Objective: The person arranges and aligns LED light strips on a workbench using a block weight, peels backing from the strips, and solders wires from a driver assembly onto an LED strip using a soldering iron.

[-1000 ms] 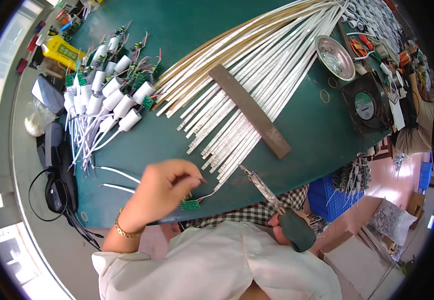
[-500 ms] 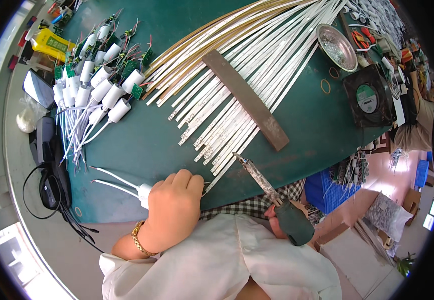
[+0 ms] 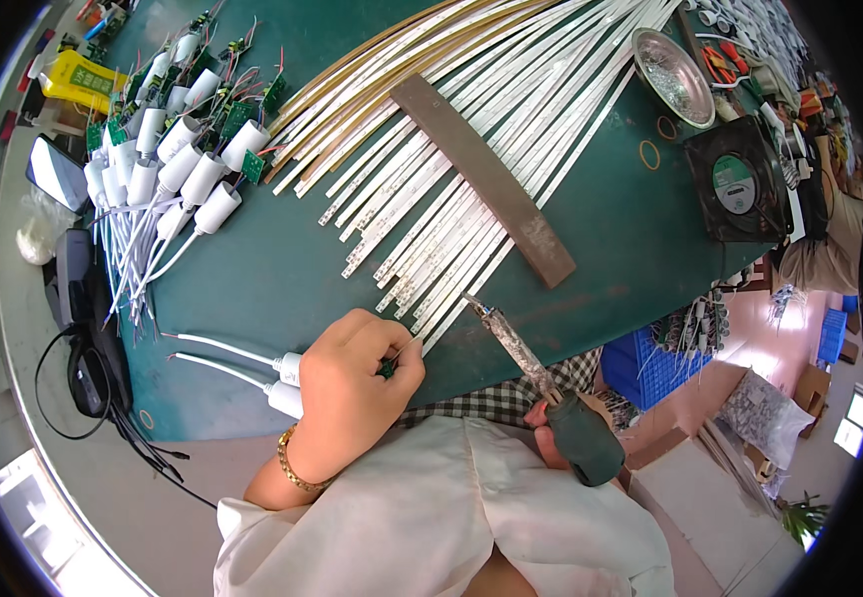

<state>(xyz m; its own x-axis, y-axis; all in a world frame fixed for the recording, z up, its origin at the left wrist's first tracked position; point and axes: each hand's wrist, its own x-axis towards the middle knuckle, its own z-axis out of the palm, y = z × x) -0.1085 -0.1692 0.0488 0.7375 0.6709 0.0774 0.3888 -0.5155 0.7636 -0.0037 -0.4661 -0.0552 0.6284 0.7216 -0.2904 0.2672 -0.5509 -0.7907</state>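
Observation:
My left hand (image 3: 357, 388) is closed near the table's front edge, with a small green circuit board (image 3: 388, 367) partly showing between its curled fingers. Its fingertips meet the near end of one white LED strip (image 3: 435, 335); whether they pinch the strip I cannot tell. Two white cylindrical housings (image 3: 284, 399) with white cables (image 3: 222, 366) stick out from the left of this hand. My right hand (image 3: 543, 435), mostly hidden, grips the dark green handle of a soldering iron (image 3: 523, 356). The iron's tip points up and left, close to the strip ends.
A brown bar (image 3: 481, 179) lies across the fanned strips. Cabled housings with circuit boards (image 3: 183, 164) are heaped at the left, near a yellow bottle (image 3: 81, 82). Right stand a metal dish (image 3: 672, 80) and black fan (image 3: 736, 184). A blue crate (image 3: 641, 370) is below the table edge.
My left hand has shifted right to the strip ends, and its grip has turned so the green board shows. Both housings beside it are now more exposed. The iron has barely moved.

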